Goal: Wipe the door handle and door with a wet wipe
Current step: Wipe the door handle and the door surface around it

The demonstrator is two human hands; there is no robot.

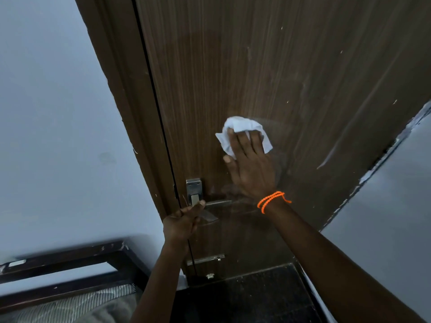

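Right hand: the right hand (250,169) is flat on the door (268,73) at centre frame, fingers straight and spread, pressing the wet wipe (242,125) to the wood. No curl, no pinch.
Wipe: white and crumpled, bunched under and above the fingertips, centre of frame, up and to the right of the handle. Corners stick out on both sides of the fingers.
Left hand: the left hand (184,221) sits lower left of centre at the door handle (217,202), thumb tip touching the lever's near end by the metal lock plate (194,190). The fingers look curled below the lever, but whether they wrap it I cannot tell.
Door: dark wood grain filling the upper middle, pale smears and scuff streaks toward the right, a hazy patch round the wipe that looks damp.
Wrist: an orange bracelet (271,201) rings the right wrist.
Surroundings: pale wall (58,113) at left, dark bed frame (70,259) in the lower left corner, dark floor (245,297) at the bottom.
Handling call: that wipe is light, limp and slick with moisture; it will roll up and slip out under a loose palm. Best held spread beneath flat fingers with steady pressure, or pinched at a free corner to refold. The lever is rigid metal, likely slippery once wet, so wrap the wipe right round it.
Stage: door panel under way, streaks at right not yet reached.
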